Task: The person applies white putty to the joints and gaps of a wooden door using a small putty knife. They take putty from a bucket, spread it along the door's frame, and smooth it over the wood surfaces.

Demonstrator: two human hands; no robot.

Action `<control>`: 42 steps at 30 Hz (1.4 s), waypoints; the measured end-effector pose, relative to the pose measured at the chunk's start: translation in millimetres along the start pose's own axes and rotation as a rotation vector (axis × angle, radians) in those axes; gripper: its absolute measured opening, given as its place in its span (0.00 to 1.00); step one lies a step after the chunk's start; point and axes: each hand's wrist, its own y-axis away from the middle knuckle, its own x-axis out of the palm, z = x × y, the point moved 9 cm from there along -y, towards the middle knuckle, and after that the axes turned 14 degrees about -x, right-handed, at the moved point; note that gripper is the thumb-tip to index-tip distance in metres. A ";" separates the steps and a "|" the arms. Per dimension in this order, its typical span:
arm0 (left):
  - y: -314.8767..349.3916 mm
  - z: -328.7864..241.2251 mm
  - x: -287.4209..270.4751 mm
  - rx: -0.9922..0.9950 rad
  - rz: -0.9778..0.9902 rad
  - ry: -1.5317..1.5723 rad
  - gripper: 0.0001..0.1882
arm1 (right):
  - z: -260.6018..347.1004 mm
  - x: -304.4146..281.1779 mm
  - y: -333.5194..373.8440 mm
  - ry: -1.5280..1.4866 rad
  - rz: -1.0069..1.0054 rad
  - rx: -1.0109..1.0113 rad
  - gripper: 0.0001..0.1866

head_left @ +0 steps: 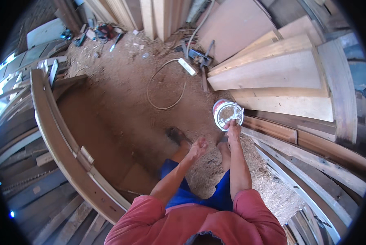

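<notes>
Wooden planks (268, 71) crowd the right side and a long timber (66, 157) curves along the left, hemming in the dusty floor (129, 73), where a white power strip (187, 67) and a looped cable (164, 108) lie ahead of the person. Just beside the planks is a white-rimmed bucket (217, 113), its contents pale, mottled and hard to make out, with the right hand (233, 131) closed around a whitish piece (235, 112) at its near rim. Nearer the body, the left hand (198, 149) hangs apart from the bucket, too blurred for me to tell how far its fingers curl.
</notes>
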 end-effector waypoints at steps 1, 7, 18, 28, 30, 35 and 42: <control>14.2 1.4 -25.1 0.093 -0.070 -0.307 0.16 | 17.6 0.6 13.5 -0.029 0.016 -0.014 0.22; 138.7 -68.2 -114.4 0.092 -0.213 -0.327 0.20 | 157.2 10.0 156.1 0.030 0.303 -0.112 0.19; 307.2 -307.2 3.1 -0.025 0.854 0.737 0.52 | 553.0 31.9 447.5 0.027 1.008 -0.447 0.27; 423.4 -418.0 -26.3 0.359 0.732 0.931 0.33 | 659.1 78.6 493.8 -0.122 0.820 -0.792 0.22; 424.2 -412.1 -38.2 0.358 0.677 0.912 0.33 | 660.5 92.7 494.6 -0.128 0.894 -0.788 0.24; 426.2 -386.4 -47.4 0.285 0.635 0.989 0.31 | 650.4 119.6 495.5 -0.068 1.025 -0.776 0.26; 435.3 -369.9 -52.1 0.205 0.776 1.075 0.30 | 641.4 136.2 506.3 -0.010 1.006 -0.806 0.27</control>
